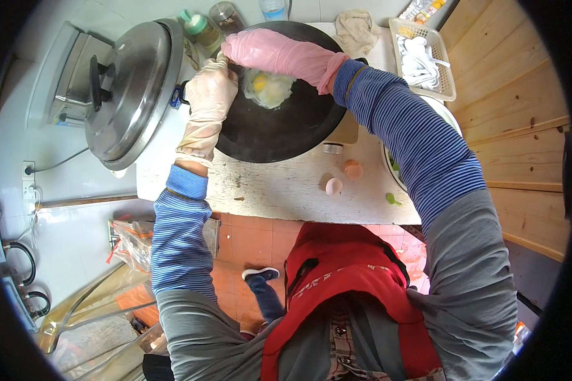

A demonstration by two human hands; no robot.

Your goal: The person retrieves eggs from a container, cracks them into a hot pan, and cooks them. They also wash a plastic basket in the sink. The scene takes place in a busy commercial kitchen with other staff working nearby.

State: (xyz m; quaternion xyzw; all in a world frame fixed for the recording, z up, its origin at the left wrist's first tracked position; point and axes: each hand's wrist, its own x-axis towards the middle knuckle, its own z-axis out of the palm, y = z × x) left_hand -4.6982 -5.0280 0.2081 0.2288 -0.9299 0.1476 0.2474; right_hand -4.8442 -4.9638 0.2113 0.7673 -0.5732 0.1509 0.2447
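Note:
A cracked egg (pixel 269 89) with its yolk showing lies in the upper part of a wide black pan (pixel 281 128). My left hand (pixel 212 85), in a whitish glove, is closed at the pan's upper left rim. My right hand (pixel 248 47), in a pink glove, reaches across the pan and meets the left one at the fingertips. Whether either hand holds something small between the fingers cannot be told. Eggshell halves (pixel 333 186) lie on the white worn tabletop (pixel 267 190) below the pan, beside a brown shell (pixel 353 169).
A large metal lid (pixel 133 90) stands tilted at the left. Behind the pan are a green-topped bottle (pixel 198 26), a dark jar (pixel 226 16) and a cloth (pixel 356 32). At the right are a basket (pixel 448 85) of white spoons and a bowl (pixel 450 116) partly under my right arm.

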